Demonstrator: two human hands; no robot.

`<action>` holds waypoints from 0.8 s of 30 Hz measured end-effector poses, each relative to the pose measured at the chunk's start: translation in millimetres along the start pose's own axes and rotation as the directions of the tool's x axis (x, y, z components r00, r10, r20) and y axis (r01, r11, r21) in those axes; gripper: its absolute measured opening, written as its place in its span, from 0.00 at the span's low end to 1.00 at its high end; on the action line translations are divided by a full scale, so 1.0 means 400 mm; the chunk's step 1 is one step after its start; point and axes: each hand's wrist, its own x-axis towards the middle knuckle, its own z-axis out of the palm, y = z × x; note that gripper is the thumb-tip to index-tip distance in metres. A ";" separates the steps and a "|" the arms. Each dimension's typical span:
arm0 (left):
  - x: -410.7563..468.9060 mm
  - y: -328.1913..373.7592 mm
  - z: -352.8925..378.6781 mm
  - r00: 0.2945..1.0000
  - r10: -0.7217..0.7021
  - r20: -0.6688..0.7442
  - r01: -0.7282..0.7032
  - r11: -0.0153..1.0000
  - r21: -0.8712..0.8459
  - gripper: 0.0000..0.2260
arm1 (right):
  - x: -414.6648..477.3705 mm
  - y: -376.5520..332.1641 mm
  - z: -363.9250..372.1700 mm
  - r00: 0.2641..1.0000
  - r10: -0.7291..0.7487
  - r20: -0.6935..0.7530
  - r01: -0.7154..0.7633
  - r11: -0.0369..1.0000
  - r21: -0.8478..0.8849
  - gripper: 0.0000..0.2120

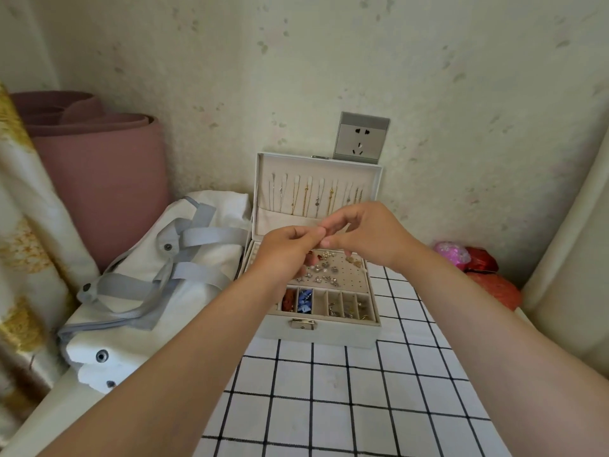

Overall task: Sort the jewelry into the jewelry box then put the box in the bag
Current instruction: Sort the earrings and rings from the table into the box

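Note:
A pale jewelry box (321, 333) stands open on the checked cloth, lid (263, 179) upright against the wall with several thin necklaces (304, 196) hanging inside. Its tray holds several small earrings (324, 275) on a perforated pad and a front row of compartments (333, 303) with red, blue and gold pieces. My left hand (286, 252) and my right hand (369, 235) meet above the tray, fingertips pinched together on something too small to make out. A white bag (158, 285) with grey straps lies left of the box.
A rolled pink mat (99, 179) stands at the back left beside a patterned curtain (29, 258). A wall socket (361, 136) sits behind the lid. Pink and red shiny packets (474, 262) lie at the right, by a pale cushion edge (566, 258).

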 end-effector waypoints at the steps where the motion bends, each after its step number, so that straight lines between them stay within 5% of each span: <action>1: -0.002 0.000 0.006 1.000 -0.001 0.009 0.000 1.000 0.009 0.09 | -0.003 0.004 0.000 1.000 0.000 -0.018 0.000 1.000 0.002 0.09; 4: -0.009 0.000 0.017 1.000 0.028 0.015 -0.028 0.998 0.057 0.08 | -0.010 0.022 0.001 0.998 0.007 -0.056 -0.006 1.000 0.009 0.08; 9: -0.011 -0.013 0.012 0.974 0.222 0.054 -0.226 0.903 0.366 0.08 | -0.005 0.067 0.014 0.985 0.037 -0.168 -0.049 0.997 -0.065 0.05; 12: 0.000 -0.042 -0.009 0.913 0.376 0.159 -0.363 0.568 0.739 0.10 | 0.002 0.107 0.020 0.968 0.039 -0.247 -0.111 0.951 -0.288 0.05; 15: 0.012 -0.069 -0.029 0.883 0.354 0.308 -0.423 0.317 0.849 0.16 | 0.000 0.123 0.025 0.977 0.044 -0.207 -0.150 0.835 -0.529 0.07; 24: 0.027 -0.108 -0.035 0.877 0.265 0.400 -0.465 0.263 0.845 0.24 | 0.021 0.128 0.054 0.990 0.031 -0.137 -0.118 0.707 -0.698 0.06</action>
